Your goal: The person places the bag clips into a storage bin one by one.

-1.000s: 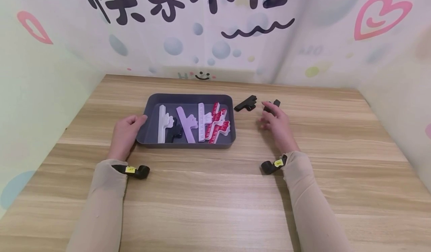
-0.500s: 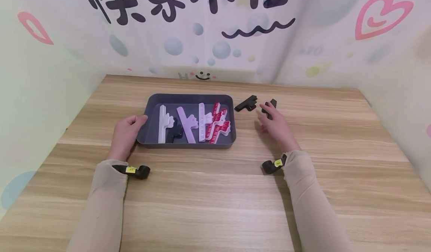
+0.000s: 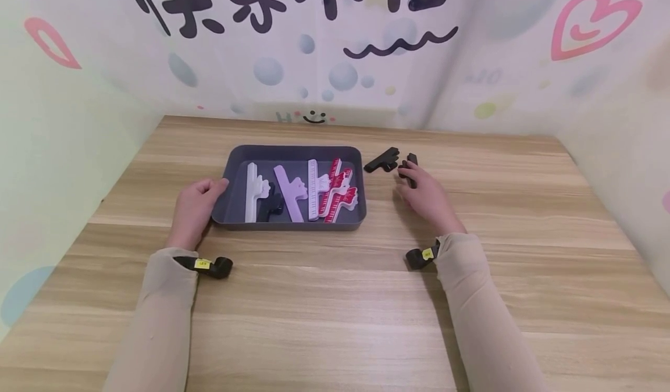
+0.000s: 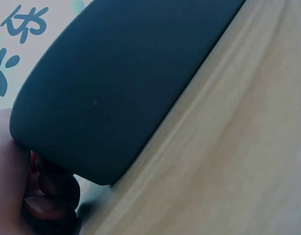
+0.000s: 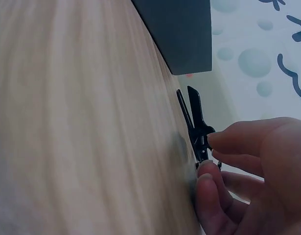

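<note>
My left hand (image 3: 193,209) grips the left end of a dark grey tray (image 3: 288,227), thumb at the rim and fingers curled below it in the left wrist view. My right hand (image 3: 430,201) pinches a black clip (image 3: 413,160) on the table, right of the tray; in the right wrist view its fingertips meet at a black clip (image 5: 200,134), partly hiding it. Another black clip (image 3: 383,160) lies between that hand and the tray. Inside the tray are a white clip (image 3: 252,191), a black clip (image 3: 271,204), a purple clip (image 3: 290,194), a pale ruler-marked clip (image 3: 313,191) and overlapping red-and-white clips (image 3: 340,197).
The wooden table (image 3: 324,305) extends in front of the tray and out to both sides. A printed white curtain (image 3: 450,84) hangs behind the table's back edge. Each wrist carries a small black camera (image 3: 214,267).
The right hand has shifted slightly left and its fingers have closed on the right black clip, which has moved left and turned towards the other loose clip. The left hand and tray stay put.
</note>
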`<state>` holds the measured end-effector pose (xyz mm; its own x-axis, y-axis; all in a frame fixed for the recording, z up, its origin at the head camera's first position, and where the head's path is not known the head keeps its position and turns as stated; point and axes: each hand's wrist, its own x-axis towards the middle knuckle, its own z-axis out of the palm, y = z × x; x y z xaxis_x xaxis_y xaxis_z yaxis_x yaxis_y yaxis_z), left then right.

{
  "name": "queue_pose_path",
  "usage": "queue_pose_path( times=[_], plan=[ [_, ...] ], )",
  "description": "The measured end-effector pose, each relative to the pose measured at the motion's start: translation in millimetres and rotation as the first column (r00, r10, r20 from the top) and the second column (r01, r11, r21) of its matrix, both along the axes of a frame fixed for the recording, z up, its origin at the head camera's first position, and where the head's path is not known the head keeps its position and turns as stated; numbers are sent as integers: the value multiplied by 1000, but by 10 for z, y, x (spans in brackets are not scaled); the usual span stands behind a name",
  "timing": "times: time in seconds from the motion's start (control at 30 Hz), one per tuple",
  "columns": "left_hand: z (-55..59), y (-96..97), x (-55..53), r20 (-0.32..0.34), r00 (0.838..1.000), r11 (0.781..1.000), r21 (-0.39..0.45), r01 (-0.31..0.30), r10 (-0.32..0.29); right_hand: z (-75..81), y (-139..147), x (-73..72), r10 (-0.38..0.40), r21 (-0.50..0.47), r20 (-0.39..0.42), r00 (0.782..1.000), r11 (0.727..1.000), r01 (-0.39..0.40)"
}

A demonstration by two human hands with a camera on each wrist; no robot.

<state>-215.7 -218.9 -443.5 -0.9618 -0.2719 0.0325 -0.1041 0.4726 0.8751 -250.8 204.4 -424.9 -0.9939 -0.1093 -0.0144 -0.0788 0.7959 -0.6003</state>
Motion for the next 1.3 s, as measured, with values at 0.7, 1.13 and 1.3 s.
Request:
queue_pose_path(
  times=[0.7,1.13,1.3],
  plan=[
    [5,-3,-3,1,1000,1000,2,-2,2,43,-13,40,22,52,22,1000,998,-23],
    [2,-8,-8,-10,1000,1000,1,-2,2,157,-79,84,66,197,-50,997,979,-55],
    [3,-3,-10,-5,1000,1000,2,-5,5,150,-79,83,70,220,-41,997,974,-59]
  ],
)
